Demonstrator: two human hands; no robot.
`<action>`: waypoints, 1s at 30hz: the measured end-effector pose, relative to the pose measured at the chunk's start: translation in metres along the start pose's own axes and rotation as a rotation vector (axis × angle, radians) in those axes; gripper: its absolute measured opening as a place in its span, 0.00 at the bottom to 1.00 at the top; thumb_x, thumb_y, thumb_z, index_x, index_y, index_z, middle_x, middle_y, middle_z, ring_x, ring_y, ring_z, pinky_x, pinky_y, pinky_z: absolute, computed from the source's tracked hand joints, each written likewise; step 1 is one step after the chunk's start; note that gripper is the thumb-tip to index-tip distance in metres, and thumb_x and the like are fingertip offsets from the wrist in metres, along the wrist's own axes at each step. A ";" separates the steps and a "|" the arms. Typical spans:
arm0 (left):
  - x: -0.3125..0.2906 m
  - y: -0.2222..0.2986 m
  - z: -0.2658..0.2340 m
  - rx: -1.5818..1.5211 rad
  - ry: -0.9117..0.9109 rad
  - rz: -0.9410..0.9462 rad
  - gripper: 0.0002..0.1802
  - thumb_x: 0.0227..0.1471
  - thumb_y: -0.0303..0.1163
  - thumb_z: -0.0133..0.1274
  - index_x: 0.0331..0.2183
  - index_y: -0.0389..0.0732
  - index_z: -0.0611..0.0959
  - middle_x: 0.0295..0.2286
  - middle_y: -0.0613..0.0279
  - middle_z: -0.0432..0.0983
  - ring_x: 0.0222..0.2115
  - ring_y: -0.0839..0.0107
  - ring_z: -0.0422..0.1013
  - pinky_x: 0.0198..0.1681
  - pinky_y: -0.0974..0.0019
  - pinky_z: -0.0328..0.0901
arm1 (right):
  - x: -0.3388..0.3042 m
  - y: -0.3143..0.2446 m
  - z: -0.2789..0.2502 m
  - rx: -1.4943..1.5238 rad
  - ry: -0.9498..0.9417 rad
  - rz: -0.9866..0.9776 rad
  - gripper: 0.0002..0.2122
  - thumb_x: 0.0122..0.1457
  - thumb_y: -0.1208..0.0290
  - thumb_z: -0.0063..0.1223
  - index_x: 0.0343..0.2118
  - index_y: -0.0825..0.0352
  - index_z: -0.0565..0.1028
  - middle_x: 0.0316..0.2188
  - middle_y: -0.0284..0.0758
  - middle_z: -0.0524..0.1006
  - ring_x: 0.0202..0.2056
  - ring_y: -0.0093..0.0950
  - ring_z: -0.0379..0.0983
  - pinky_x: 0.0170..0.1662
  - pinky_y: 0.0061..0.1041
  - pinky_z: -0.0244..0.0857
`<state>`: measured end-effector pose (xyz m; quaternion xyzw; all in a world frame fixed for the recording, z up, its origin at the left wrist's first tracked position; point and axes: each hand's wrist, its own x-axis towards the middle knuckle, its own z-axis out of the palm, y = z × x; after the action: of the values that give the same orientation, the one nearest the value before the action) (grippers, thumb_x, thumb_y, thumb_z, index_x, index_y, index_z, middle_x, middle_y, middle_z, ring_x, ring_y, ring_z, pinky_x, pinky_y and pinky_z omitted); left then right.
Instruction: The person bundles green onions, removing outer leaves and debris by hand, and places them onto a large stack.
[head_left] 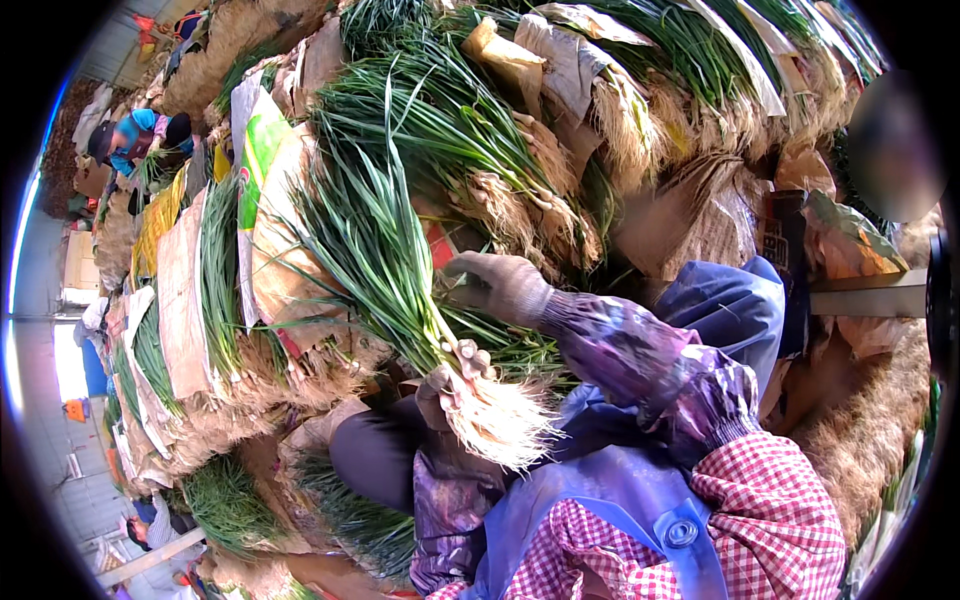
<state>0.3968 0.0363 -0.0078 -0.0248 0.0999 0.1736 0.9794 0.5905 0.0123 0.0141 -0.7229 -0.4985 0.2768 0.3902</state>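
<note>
My left hand (433,398), in a dirty glove, is closed around the lower stems of a bunch of green garlic (375,240). The bunch leans up and to the left, its long green leaves fanned out. Small pale bulbs (468,358) sit at the hand, and a spray of whitish roots (500,420) hangs toward my lap. To the right of the stems is my gloved right hand (503,287), fingers apart and reaching left, slightly blurred, with nothing visible in them. More loose green stalks (510,345) lie below it.
Bundles of green garlic wrapped in sacking (280,250) stand in rows left and beyond. Other rooted bundles (690,80) fill the far right. A blue apron (600,500) covers my lap. People work at the far left, including one in blue (140,135). A pale bar (870,295) is at right.
</note>
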 end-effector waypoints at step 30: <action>0.002 -0.015 0.038 0.359 0.004 0.483 0.32 0.43 0.33 0.53 0.51 0.35 0.63 0.27 0.63 0.64 0.28 0.72 0.61 0.36 0.68 0.61 | -0.014 0.122 -0.008 -0.661 -0.314 0.208 0.17 0.47 0.61 0.58 0.41 0.57 0.75 0.32 0.34 0.78 0.34 0.34 0.75 0.38 0.29 0.69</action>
<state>0.4110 0.0264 0.0287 0.1728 0.1341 0.3812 0.8982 0.6535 -0.0276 -0.0832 -0.8052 -0.5388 0.2464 0.0246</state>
